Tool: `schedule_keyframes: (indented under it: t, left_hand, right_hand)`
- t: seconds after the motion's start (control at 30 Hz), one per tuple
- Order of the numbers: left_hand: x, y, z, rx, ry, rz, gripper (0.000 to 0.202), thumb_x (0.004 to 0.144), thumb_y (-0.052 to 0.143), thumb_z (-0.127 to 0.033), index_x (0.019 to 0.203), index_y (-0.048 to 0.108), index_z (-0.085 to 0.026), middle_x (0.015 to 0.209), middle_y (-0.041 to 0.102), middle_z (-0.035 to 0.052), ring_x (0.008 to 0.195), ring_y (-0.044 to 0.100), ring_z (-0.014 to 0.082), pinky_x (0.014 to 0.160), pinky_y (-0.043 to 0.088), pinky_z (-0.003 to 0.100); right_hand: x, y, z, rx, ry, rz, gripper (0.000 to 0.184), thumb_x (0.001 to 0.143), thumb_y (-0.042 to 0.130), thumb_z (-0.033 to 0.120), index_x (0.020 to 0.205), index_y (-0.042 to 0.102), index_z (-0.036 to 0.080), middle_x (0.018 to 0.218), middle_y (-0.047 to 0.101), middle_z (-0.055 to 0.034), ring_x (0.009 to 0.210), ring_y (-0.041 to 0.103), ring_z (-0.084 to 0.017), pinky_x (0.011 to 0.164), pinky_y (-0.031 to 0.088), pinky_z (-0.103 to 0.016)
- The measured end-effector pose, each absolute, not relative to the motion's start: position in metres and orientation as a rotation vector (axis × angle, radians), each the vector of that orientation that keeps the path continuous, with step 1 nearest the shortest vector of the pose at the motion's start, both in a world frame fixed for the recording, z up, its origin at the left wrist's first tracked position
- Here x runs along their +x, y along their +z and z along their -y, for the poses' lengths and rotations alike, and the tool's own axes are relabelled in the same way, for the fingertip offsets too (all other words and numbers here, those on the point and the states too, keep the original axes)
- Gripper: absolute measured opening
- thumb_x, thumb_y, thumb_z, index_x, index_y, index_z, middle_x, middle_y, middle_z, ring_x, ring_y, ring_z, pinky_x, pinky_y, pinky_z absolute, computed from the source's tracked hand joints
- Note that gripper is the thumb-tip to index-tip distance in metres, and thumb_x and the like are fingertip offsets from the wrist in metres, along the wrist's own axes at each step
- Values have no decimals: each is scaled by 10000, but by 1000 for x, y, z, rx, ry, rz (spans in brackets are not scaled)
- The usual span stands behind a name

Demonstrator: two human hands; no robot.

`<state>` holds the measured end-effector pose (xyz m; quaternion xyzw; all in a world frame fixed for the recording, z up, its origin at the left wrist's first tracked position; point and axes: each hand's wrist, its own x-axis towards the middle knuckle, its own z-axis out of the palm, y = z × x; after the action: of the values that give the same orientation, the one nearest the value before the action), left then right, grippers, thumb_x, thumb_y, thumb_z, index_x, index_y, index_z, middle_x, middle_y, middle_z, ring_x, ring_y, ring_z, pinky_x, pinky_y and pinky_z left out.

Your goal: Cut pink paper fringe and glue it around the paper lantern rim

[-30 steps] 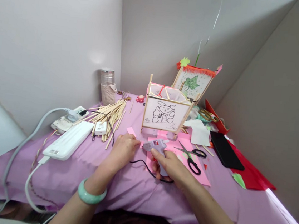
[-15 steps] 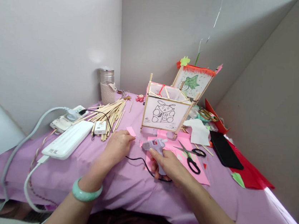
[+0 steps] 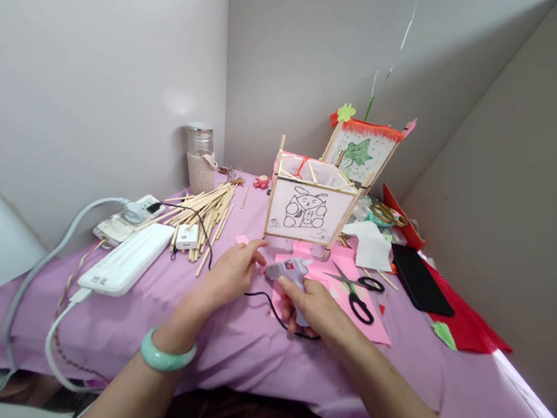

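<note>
My right hand [image 3: 305, 303] is wrapped round a lilac hot glue gun [image 3: 289, 268], whose pale nozzle points up and to the right. A black cord [image 3: 268, 297] runs from it leftward over the cloth. My left hand [image 3: 235, 271] hovers just left of the glue gun, its index finger and thumb apart, with nothing visible between them. Behind that hand lies a small pink paper slip [image 3: 241, 239], partly hidden. Beyond both hands stands a stick-framed paper lantern [image 3: 303, 213] with a bear-like drawing on its front panel.
Black-handled scissors [image 3: 360, 292] lie spread on pink paper [image 3: 372, 330]. To the left are bamboo sticks [image 3: 212, 211], a white power bank [image 3: 126, 259] and a power strip [image 3: 116, 221]. A black phone [image 3: 421, 279] rests on the right. A second lantern [image 3: 360, 154] stands behind.
My left hand has moved right, away from the pink slip and towards the glue gun, and its fingers have spread. My right hand and the glue gun have stayed put.
</note>
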<state>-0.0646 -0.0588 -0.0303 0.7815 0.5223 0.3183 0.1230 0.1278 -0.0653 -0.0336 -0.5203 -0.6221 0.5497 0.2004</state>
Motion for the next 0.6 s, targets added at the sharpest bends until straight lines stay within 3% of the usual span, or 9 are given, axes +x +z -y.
schedule_keyframes:
  t: [0.13,0.6]
  left_hand:
    - [-63,-35,56,2232,889,-1526,602,732,370,-2,1309,379,-174,931,690,25,915,605,161,851,446,317]
    - [-63,-40,54,2235,908,-1556,641,738,379,-5,1353,337,-178,919,702,14,880,622,155,834,454,305]
  right_hand:
    - [126,-29,66,-1475,1519,1758,451,849,419,566,707,530,152,587,629,-27,411,581,-102,295,276,-166]
    - [125,-31,66,-1499,1487,1772,444,845,419,566,691,523,163,585,637,-29,420,593,-112,288,288,-170]
